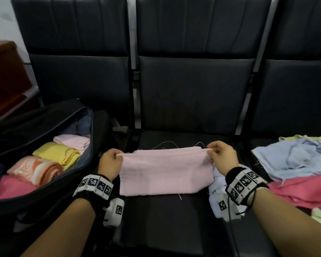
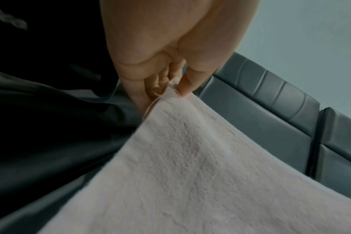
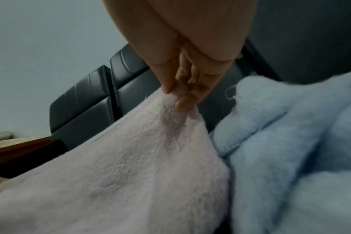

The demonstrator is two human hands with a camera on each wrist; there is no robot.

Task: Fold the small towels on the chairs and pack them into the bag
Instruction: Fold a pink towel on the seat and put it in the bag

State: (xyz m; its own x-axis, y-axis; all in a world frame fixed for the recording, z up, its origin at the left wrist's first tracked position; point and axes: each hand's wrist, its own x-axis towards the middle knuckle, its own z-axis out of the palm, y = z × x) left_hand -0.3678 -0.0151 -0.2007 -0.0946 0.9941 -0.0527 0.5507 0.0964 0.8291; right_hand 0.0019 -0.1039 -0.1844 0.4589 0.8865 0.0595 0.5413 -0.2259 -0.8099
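A pale pink towel (image 1: 165, 171) lies folded in half on the middle black chair seat (image 1: 174, 219). My left hand (image 1: 110, 158) pinches its far left corner (image 2: 170, 93) between thumb and fingers. My right hand (image 1: 220, 154) pinches the far right corner (image 3: 178, 98) the same way. Loose threads trail from the towel's far edge. The open black bag (image 1: 44, 123) sits on the left chair, holding folded pink, peach-striped, yellow and light pink towels (image 1: 57, 154).
A heap of unfolded towels, light blue (image 1: 295, 158), hot pink (image 1: 304, 190) and pale green, covers the right chair. A light blue towel (image 3: 291, 142) lies right beside my right hand. A brown wooden cabinet (image 1: 6, 75) stands at the far left.
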